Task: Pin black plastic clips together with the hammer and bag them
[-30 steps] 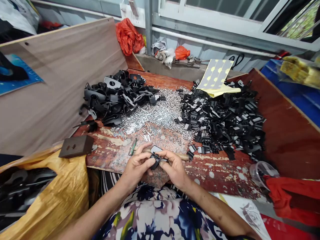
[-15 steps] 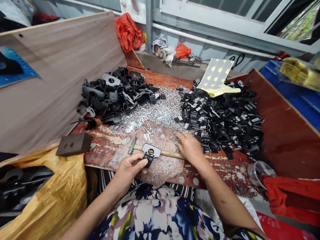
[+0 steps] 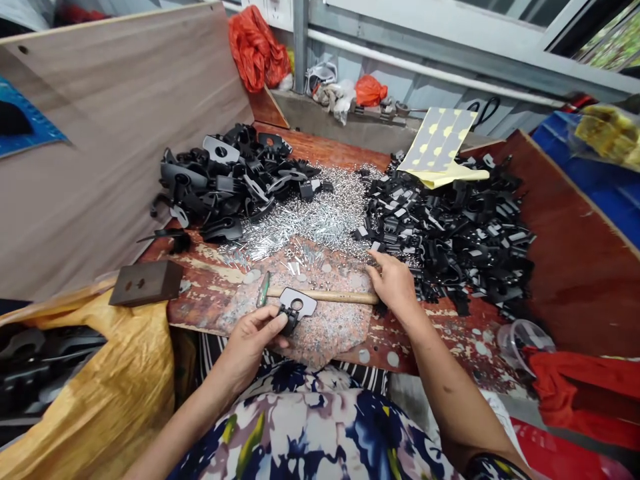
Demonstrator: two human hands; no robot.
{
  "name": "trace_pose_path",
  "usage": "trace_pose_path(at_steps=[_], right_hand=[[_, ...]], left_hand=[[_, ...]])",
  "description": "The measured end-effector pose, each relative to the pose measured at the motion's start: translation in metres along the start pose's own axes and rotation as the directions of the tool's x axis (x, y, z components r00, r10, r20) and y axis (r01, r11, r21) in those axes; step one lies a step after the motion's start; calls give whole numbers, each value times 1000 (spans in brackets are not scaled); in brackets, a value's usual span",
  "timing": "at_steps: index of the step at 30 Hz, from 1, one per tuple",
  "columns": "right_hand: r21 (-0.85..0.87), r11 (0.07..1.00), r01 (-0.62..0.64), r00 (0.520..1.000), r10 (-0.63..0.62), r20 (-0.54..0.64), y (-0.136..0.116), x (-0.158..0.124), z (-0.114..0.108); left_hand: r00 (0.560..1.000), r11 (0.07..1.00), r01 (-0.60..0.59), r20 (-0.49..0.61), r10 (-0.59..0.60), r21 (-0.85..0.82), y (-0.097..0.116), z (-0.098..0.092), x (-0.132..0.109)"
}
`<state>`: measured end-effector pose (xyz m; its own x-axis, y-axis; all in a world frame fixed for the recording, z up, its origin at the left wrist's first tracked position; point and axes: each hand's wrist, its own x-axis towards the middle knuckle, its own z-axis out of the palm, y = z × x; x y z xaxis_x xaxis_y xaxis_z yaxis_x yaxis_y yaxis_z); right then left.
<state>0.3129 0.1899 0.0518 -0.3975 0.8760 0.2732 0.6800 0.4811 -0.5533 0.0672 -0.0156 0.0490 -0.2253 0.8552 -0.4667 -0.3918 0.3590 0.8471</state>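
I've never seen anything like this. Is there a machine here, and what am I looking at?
No machine: these are a person's own bare hands, seen by a camera worn on the head, looking forward and down.

The left hand pinches a black part with a grey, holed plate. The right hand is over the worktable, beside the right-hand heap, thumb and forefinger parted.

Nearest the person is a speckled slab with a hammer lying across it. Beyond are shiny metal pins, between a left heap of black parts and a right heap of smaller ones.
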Motion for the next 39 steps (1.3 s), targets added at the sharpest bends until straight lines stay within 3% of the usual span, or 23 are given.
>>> trace_pose_path(at_steps=[5, 12, 15, 17, 18, 19, 21, 23, 24, 26, 29, 30, 32, 33, 34, 35, 36, 39], right_hand=[[-277, 941, 195, 981, -189, 49, -18, -2, -3], [-300, 917, 262, 961, -218, 172, -51, 21, 30], [-277, 924, 262, 959, -217, 184, -66, 23, 30], [-97, 970, 223, 950, -193, 246, -75, 16, 23], [71, 986, 152, 925, -167, 341, -79, 10, 19], [254, 967, 28, 870, -149, 471, -83, 3, 16], [480, 825, -298, 678, -171, 715, -88, -10, 15], [484, 712, -508, 518, -197, 833, -92, -23, 19], [467, 688, -555, 477, -195, 857, -92, -27, 22], [444, 686, -576, 450, -187, 873, -93, -33, 27], [450, 724, -524, 475, -190, 859, -90, -29, 24], [460, 744, -484, 516, -182, 837, -87, -23, 21], [435, 867, -241, 698, -157, 699, -81, -4, 15], [345, 938, -38, 794, -182, 580, -76, 7, 14], [205, 965, 164, 851, -244, 465, -72, 19, 15], [57, 943, 327, 863, -322, 389, -68, 29, 18], [-48, 899, 436, 844, -389, 370, -65, 39, 22], [-63, 838, 542, 765, -460, 451, -61, 51, 39]], left_hand=[[1000, 1000, -6, 1, 6, 5, -3, -2, 1], [998, 993, -48, 32, 44, 108, -4, 0, -1], [981, 946, -196, 64, 185, 257, 2, -1, -2], [930, 814, -361, 107, 352, 456, 11, -1, -4], [890, 703, -437, 159, 427, 561, 16, 0, -5], [849, 579, -499, 229, 476, 645, 20, 2, -5], [783, 361, -585, 390, 484, 727, 29, 7, -7], [737, 211, -640, 513, 440, 739, 33, 13, -8], [723, 162, -655, 550, 418, 738, 34, 16, -9], [709, 117, -670, 585, 394, 733, 34, 19, -10], [718, 188, -666, 553, 423, 722, 34, 17, -10], [732, 242, -653, 515, 446, 718, 35, 15, -10], [775, 380, -602, 398, 491, 702, 36, 8, -9], [800, 457, -568, 328, 502, 684, 37, 4, -8], [828, 537, -528, 258, 499, 657, 37, 1, -7], [858, 620, -482, 190, 478, 618, 37, -2, -5], [889, 705, -429, 126, 440, 564, 37, -4, -4], [969, 915, -236, 5, 248, 328, 32, -7, -1]])
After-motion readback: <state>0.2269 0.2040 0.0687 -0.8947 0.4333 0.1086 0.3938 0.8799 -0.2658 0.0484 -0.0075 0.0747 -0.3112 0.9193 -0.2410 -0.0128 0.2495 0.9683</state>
